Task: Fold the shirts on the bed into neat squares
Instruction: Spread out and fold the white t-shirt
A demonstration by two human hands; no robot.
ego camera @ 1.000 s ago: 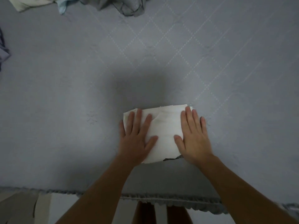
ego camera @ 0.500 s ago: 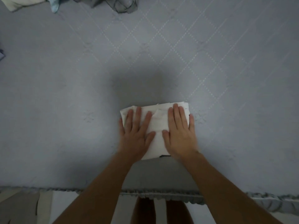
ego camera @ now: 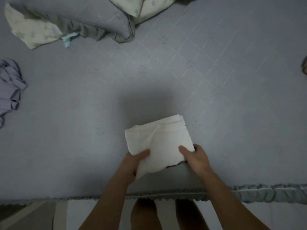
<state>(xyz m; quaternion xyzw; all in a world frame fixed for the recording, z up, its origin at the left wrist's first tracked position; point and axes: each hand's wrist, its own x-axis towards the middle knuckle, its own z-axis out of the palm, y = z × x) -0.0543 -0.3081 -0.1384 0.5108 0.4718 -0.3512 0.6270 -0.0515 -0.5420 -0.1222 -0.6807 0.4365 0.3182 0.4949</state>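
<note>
Folded white shirt (ego camera: pixel 159 143) near bed (ego camera: pixel 232 97) edge, pinched at near corners: left hand (ego camera: pixel 134 161), right hand (ego camera: pixel 195 156), thumbs on top, likely lifting to move aside. Unfolded lilac shirt (ego camera: pixel 10 87) far left.

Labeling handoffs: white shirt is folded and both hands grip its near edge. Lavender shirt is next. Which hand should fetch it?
Left, probably. The lavender shirt lies crumpled at the bed's left edge, on the left hand's side. The right hand would have to cross the white shirt.
</note>
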